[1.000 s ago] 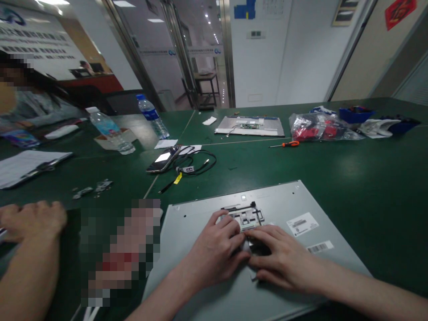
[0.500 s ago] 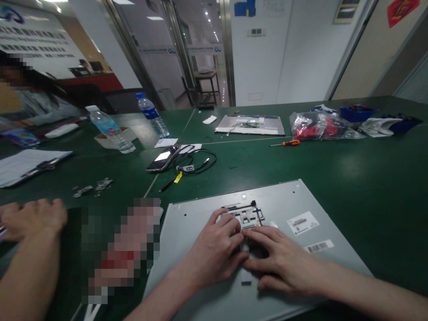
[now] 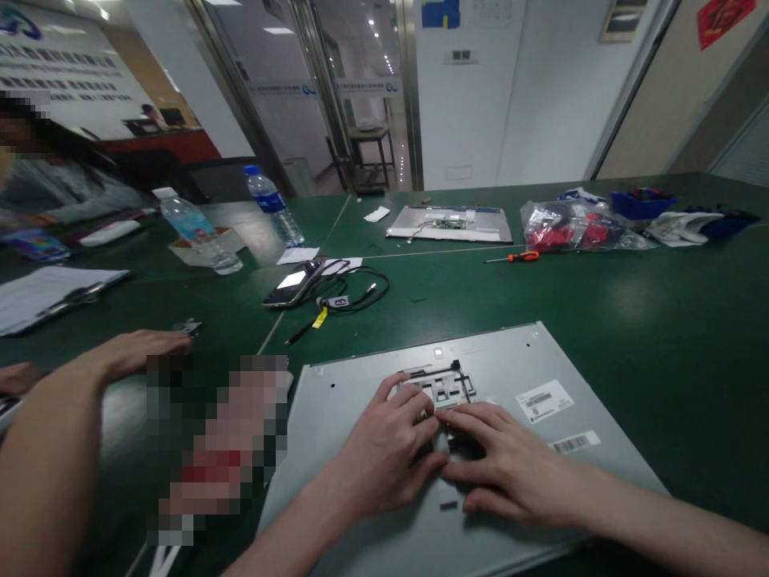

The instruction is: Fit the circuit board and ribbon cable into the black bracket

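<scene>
My bare left hand point(image 3: 393, 450) and right hand point(image 3: 513, 466), fingers bent, meet over the flat grey metal panel point(image 3: 354, 397) on the green table point(image 3: 601, 296); their grip I can't tell. Close fingerwork, I judge, needing steadiness.

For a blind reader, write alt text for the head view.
A person's left hand and right hand are close together over a grey metal panel on a green table. Beyond it lie a phone, a coiled cable and an orange-handled screwdriver; a co-worker's hand shows at left.

There are two bottles point(image 3: 271, 207) point(image 3: 191, 224), one phone point(image 3: 293, 285), one screwdriver point(image 3: 515, 257), one clipboard point(image 3: 51, 296), and two barcode labels point(image 3: 544, 401) point(image 3: 575, 442) on the near panel point(image 3: 498, 361).
</scene>
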The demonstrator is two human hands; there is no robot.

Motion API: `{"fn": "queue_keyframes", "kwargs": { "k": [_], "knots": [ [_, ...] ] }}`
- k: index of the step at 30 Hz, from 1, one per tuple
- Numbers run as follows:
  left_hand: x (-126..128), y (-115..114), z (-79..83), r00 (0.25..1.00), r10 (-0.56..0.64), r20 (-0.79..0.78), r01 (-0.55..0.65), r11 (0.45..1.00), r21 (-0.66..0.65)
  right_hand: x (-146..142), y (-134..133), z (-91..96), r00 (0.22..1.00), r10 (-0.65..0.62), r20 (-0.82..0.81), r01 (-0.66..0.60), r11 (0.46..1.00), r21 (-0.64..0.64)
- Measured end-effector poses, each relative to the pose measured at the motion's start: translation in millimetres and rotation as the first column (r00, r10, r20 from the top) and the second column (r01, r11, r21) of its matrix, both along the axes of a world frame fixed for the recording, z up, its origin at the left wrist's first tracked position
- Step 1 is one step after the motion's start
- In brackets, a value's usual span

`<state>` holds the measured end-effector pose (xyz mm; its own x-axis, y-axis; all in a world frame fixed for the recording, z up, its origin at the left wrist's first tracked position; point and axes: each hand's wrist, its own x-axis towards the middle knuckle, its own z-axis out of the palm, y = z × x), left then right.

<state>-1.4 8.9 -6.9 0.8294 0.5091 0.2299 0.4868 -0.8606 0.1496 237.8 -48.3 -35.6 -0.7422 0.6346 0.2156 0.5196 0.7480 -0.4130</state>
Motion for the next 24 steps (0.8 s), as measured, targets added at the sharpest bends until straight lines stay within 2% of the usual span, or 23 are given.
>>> {"fn": "queue_keyframes", "kwargs": {
  "k": [13, 24],
  "knots": [
    [2.7, -1.3, 3.4, 0.995, -0.03, 0.097, 0.024, 0.998, 0.064, 1.3, -0.8, 3.4, 1.0, -0.005, -0.005, 0.005, 1.0, -0.02],
    [4.0, 0.4, -0.4, 0.994, -0.072, 0.088, 0.06, 0.99, 0.13, 0.1, -0.5, 5.8, 1.0, 0.007, 0.015, -0.006, 0.998, -0.055]
  ]
}}
